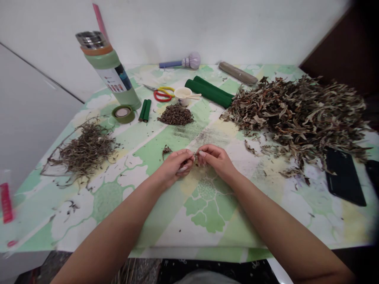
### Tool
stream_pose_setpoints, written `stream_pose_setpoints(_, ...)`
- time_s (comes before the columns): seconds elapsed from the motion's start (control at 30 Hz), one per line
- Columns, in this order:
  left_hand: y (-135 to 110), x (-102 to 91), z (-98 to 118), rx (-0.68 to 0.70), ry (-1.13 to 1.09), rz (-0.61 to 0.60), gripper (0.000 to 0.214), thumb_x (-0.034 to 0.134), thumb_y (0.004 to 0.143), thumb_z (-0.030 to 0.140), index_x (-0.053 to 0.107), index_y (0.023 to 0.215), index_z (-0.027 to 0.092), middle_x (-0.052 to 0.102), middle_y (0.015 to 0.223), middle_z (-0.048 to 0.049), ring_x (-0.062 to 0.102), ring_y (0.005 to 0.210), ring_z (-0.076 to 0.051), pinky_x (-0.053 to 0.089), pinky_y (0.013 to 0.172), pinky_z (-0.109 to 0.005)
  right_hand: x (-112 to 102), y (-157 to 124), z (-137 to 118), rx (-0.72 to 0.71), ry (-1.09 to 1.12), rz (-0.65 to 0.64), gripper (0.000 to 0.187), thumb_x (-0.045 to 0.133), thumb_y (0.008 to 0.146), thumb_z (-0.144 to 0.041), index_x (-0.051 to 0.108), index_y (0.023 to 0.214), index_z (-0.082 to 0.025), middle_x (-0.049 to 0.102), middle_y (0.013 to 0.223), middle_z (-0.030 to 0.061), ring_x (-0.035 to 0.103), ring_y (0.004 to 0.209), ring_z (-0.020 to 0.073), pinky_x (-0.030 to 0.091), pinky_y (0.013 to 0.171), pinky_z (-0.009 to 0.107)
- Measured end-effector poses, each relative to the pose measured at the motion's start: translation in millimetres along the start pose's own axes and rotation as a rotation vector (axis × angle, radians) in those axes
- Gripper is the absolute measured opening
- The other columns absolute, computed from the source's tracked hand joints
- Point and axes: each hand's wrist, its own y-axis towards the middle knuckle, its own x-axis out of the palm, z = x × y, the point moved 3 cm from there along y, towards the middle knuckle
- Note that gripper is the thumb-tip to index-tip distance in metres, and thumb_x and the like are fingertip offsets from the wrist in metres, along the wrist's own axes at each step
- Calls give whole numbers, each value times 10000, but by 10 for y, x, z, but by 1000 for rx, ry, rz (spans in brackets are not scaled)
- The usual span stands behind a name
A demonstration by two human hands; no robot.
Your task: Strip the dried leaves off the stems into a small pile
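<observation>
Far left, at the edge of the patterned table [207, 221]: red object [6, 203], blurred, kind not to be told. Next, pile of thin stems [84, 150], well apart from both hands, on the left hand's side. Behind it: green flask [109, 69], tape roll [122, 113], two green sticks [145, 110]. Centre back: scissors [162, 94], small cup [182, 94], mound of dark bits [176, 114]. Centre front: left hand [176, 165] and right hand [216, 157] drawn together, fingertips almost touching, both pinched on one dried bit [195, 155]; lying between the two hands, long axis seemingly left to right, too small to be sure. Loose scrap [166, 150] just beside the left hand. Right: green rolls [209, 91], then large heap of dried leaves [296, 108], nearer the right hand. Far right: black phone [345, 175], flat.
</observation>
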Motion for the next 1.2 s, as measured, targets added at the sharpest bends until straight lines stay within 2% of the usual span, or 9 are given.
stream_pose_setpoints(0.2, -1, 11, -5, 5, 21, 19, 181, 528, 805, 254, 487, 661, 152, 342, 378, 84, 197, 306, -20, 130, 347, -155, 8, 7, 39, 53, 6, 31, 254, 668, 700, -395, 573, 761, -168, 560, 585, -23, 480, 516, 85, 384, 518, 235)
stream_pose_setpoints(0.47, 5, -5, 3, 5, 8, 13, 179, 516, 810, 250, 484, 660, 156, 340, 381, 82, 197, 306, -24, 131, 345, -160, -10, 7, -8, 10, 13, 29, 197, 643, 730, -356, 579, 743, -170, 567, 572, -19, 481, 514, 86, 389, 529, 239)
stream_pose_setpoints(0.7, 3, 7, -4, 1, 17, 15, 169, 503, 814, 240, 492, 667, 156, 343, 383, 79, 198, 309, -26, 125, 347, -164, -8, 10, 40, 55, 41, 19, 219, 679, 693, -341, 579, 777, -165, 576, 612, -15, 492, 535, 89, 386, 532, 239)
stream_pose_setpoints(1.03, 2, -2, 3, -3, 18, 15, 184, 484, 827, 239, 486, 662, 157, 333, 377, 77, 186, 312, -30, 118, 349, -174, -30, 21, 12, 23, 42, 44, 169, 656, 716, -302, 578, 757, -157, 574, 588, -21, 493, 518, 79, 390, 535, 230)
stream_pose_setpoints(1.2, 0, -1, 0, 3, 23, 18, 180, 482, 826, 231, 485, 663, 154, 334, 382, 78, 187, 312, -26, 116, 350, -172, -21, 17, 36, 41, 48, 9, 188, 657, 718, -308, 584, 783, -147, 577, 588, -21, 495, 517, 77, 383, 517, 222)
